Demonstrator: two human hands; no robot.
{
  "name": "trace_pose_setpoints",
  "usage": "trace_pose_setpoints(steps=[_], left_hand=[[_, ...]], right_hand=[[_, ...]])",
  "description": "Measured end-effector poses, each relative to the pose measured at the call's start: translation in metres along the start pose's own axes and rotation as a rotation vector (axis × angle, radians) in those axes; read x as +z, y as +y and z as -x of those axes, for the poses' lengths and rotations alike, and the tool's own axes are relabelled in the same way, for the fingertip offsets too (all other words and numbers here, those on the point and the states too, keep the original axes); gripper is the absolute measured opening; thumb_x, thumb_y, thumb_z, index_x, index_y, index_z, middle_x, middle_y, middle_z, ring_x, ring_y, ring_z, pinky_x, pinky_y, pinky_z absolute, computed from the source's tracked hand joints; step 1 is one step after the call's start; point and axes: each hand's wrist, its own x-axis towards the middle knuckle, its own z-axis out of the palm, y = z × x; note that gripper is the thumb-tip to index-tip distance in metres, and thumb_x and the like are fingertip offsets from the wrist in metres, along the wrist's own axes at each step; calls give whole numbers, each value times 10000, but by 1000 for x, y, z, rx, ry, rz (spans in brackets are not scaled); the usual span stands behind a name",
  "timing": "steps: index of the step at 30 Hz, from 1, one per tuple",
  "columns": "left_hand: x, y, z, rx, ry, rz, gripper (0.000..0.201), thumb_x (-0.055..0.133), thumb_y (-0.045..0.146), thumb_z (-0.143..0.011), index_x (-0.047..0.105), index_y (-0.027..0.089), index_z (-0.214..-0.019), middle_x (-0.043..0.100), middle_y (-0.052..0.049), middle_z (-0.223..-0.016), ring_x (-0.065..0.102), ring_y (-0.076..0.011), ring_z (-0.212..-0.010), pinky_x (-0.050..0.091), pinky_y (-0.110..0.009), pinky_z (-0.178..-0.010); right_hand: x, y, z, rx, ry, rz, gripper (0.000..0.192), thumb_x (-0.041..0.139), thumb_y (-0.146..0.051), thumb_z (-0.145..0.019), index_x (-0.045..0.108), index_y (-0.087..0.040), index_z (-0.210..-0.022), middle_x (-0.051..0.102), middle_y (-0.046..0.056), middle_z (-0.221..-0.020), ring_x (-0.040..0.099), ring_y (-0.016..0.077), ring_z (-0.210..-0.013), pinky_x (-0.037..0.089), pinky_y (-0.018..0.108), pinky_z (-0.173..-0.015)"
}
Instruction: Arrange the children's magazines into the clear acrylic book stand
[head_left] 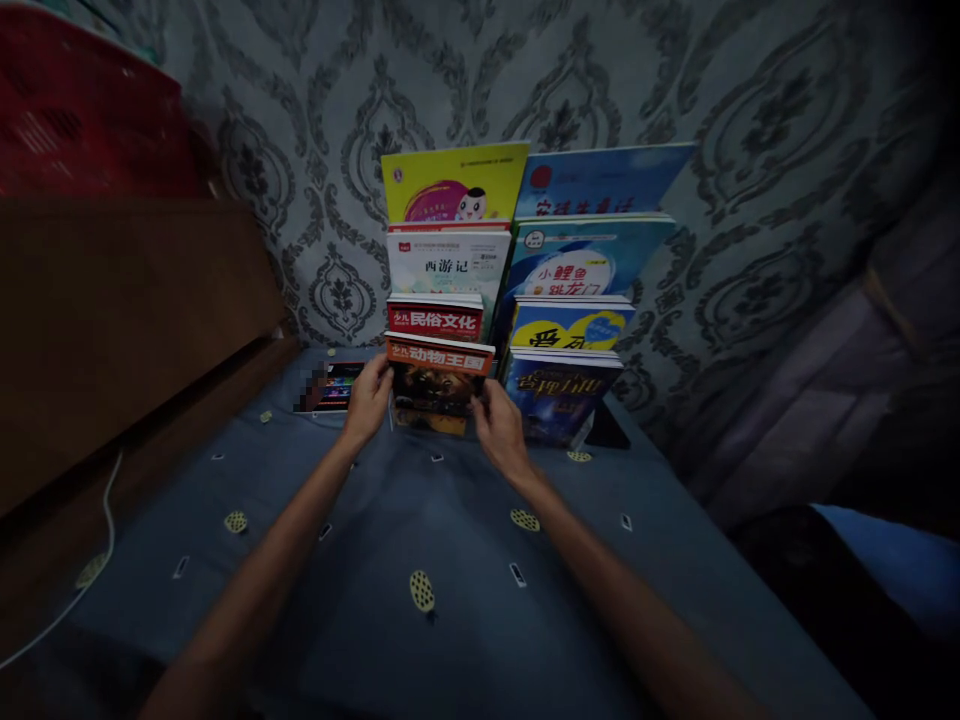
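Both hands are closed on a thin book with an orange title band and a dark picture cover [435, 385], upright at the front of the left column of books. My left hand [369, 402] pinches its left edge, while my right hand [498, 425] grips the lower right edge. Part of another cover shows below it. Just behind stand a red-banded book [435, 320], a white book [454, 260] and a yellow book [455, 185]. To the right, nearest my right hand, is a dark blue book [562, 395] in the second column.
Several more books, including a light blue one [589, 255], rise in steps against the patterned wall [345, 130]. A dark printed item [334, 387] lies flat left of my left hand. A wooden panel [135, 320], a red basket [82, 110] and a white cable [109, 510] are at left.
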Motion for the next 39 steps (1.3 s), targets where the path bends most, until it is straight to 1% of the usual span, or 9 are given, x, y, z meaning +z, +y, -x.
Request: trace_pose_setpoints(steps=[4, 7, 10, 12, 16, 22, 30, 34, 39], left_hand=[[5, -16, 7, -50, 73, -152, 229, 489, 264, -939, 588, 187, -1131, 659, -76, -1069, 617, -206, -1011, 484, -342, -929], [10, -24, 12, -57, 128, -223, 261, 497, 259, -942, 550, 188, -1188, 637, -74, -1060, 610, -207, -990, 480, -343, -917], [15, -27, 16, -28, 112, -298, 263, 449, 276, -970, 571, 191, -1188, 629, -91, -1077, 598, -230, -1023, 466, -361, -932], [17, -28, 18, -21, 92, -347, 270, 412, 290, -992, 593, 200, -1172, 626, -90, -1063, 596, -232, -1010, 467, -357, -912], [19, -28, 20, -15, 93, -413, 288, 387, 277, -1006, 599, 190, -1181, 618, -86, -1025, 596, -224, -964, 469, -341, -871], [24, -26, 20, -15, 104, -481, 256, 384, 203, -993, 616, 191, -1101, 596, -72, -955, 586, -216, -902, 460, -327, -831], [28, -22, 23, -19, 148, -537, 263, 396, 164, -987, 626, 178, -1116, 576, -62, -910, 576, -209, -848, 457, -312, -774], [29, -22, 24, -16, 168, -535, 279, 390, 179, -999, 627, 170, -1145, 582, -64, -912, 581, -209, -847, 465, -317, -777], [28, -23, 25, -35, 146, -529, 281, 394, 201, -1002, 616, 183, -1174, 603, -73, -965, 600, -214, -897, 474, -324, -811]], right_hand=[[8, 6, 3, 19, -57, 142, 270, 376, -199, -920, 563, -187, -1116, 637, 164, -1067, 625, 301, -993, 526, 461, -877], [12, 5, 7, 86, -98, 162, 362, 377, -189, -918, 509, -146, -1252, 657, 182, -1102, 647, 318, -1007, 537, 466, -865], [13, 3, 9, 174, -124, 190, 493, 357, -212, -942, 373, -83, -1418, 690, 197, -1083, 681, 336, -954, 550, 472, -823], [14, 2, 10, 190, -146, 228, 507, 334, -209, -953, 369, -79, -1442, 696, 210, -1110, 684, 343, -970, 549, 477, -831], [15, 7, 6, 149, -189, 273, 451, 318, -157, -945, 508, -98, -1350, 696, 214, -1154, 672, 323, -1028, 539, 449, -876], [16, 13, -3, 135, -229, 321, 437, 345, -41, -902, 574, -111, -1268, 724, 163, -1033, 689, 255, -936, 529, 352, -839], [20, 15, -7, 162, -232, 311, 426, 361, 45, -826, 597, -113, -1143, 718, 161, -1008, 668, 227, -895, 505, 306, -805], [19, 18, -6, 145, -228, 298, 393, 367, 41, -828, 591, -134, -1100, 711, 144, -1006, 657, 208, -880, 497, 282, -791], [19, 20, -4, 112, -215, 283, 371, 381, 10, -840, 584, -158, -1101, 710, 119, -960, 646, 201, -829, 494, 275, -750]])
